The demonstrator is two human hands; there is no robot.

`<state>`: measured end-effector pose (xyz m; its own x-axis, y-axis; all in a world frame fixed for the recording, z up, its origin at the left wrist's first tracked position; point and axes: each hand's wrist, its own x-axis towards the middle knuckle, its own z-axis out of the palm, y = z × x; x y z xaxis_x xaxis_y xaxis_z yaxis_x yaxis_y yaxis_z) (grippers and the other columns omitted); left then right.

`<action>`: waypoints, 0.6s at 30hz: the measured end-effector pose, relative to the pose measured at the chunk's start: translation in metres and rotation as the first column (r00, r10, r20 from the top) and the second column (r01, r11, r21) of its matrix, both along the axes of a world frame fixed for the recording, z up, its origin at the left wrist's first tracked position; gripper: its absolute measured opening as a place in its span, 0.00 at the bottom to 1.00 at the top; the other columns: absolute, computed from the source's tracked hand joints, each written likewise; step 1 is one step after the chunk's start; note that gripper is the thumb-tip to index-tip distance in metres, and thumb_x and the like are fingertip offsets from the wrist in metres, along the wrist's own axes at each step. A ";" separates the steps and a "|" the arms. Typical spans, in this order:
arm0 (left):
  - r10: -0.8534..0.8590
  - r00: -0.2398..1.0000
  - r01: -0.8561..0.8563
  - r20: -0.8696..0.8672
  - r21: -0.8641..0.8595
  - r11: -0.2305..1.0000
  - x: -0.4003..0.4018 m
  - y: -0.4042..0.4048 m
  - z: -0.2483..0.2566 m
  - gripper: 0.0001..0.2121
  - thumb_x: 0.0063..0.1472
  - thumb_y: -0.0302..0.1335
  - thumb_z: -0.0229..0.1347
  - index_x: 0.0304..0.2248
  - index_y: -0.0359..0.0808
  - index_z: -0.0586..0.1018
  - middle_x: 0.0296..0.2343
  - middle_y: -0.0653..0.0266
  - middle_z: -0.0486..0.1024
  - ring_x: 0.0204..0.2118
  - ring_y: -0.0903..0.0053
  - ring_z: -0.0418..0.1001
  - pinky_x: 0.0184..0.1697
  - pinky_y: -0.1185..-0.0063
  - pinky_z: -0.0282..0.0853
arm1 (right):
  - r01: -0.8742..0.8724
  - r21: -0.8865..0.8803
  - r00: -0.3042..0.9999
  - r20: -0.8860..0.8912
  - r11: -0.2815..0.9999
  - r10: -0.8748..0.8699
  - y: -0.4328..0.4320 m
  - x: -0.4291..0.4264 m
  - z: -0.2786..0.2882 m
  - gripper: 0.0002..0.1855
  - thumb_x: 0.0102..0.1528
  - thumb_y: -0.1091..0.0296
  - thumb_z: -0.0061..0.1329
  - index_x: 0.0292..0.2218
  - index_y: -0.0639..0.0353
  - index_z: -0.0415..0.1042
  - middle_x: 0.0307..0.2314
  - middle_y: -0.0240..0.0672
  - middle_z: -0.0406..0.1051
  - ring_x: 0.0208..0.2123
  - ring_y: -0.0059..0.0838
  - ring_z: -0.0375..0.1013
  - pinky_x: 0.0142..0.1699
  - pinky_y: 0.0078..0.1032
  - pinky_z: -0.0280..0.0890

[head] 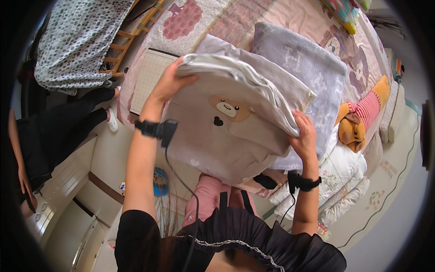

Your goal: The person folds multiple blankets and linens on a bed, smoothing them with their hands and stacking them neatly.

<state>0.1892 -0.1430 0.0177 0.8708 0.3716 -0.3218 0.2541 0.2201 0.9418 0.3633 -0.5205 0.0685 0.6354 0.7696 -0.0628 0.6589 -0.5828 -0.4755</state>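
A pale grey-pink cloth (190, 132) with a printed bear face is spread over the edge of the bed before me. Its far part is folded into several layers, and I hold that folded edge raised. My left hand (173, 80) grips the left end of the fold, thumb on top of the cloth. At the right end, my right hand (303, 134) pinches the same folded edge. Beyond it lies a further flat part of similar cloth (224, 46); whether it is the same piece I cannot tell. A folded grey-lilac blanket (295, 51) with white lettering lies beside it.
A gridded board (153, 74) lies left on the patterned bedspread (210, 17). At right are a plush dog (360, 115) in a striped shirt and a folded white floral quilt (343, 166). A wooden-railed crib (119, 56) and another person (61, 136) are at the left.
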 end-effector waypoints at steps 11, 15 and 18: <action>0.088 0.992 -0.082 -0.095 0.067 0.994 -0.273 -0.057 0.103 0.11 0.55 0.22 0.56 0.38 0.29 0.77 0.32 0.71 0.76 0.33 0.88 0.69 0.37 0.85 0.67 | -0.518 -0.073 0.652 -0.678 0.852 0.339 -0.057 -0.174 0.121 0.27 0.38 0.73 0.54 0.44 0.56 0.68 0.19 0.52 0.69 0.25 0.54 0.70 0.29 0.40 0.64; 0.165 0.965 -0.139 -0.205 0.136 0.981 -0.386 -0.100 0.151 0.10 0.54 0.23 0.58 0.36 0.30 0.78 0.31 0.72 0.76 0.32 0.87 0.70 0.36 0.85 0.68 | -0.670 0.086 0.335 -0.852 0.737 0.403 -0.070 -0.250 0.133 0.27 0.43 0.70 0.52 0.48 0.57 0.67 0.22 0.52 0.70 0.27 0.53 0.71 0.33 0.38 0.65; 0.198 0.932 -0.120 -0.305 0.256 0.959 -0.482 -0.137 0.178 0.09 0.52 0.22 0.58 0.35 0.31 0.78 0.30 0.72 0.76 0.31 0.86 0.70 0.35 0.84 0.69 | -0.773 0.109 0.185 -0.903 0.625 0.387 -0.080 -0.303 0.155 0.27 0.46 0.67 0.53 0.49 0.58 0.66 0.27 0.52 0.71 0.32 0.52 0.71 0.37 0.37 0.65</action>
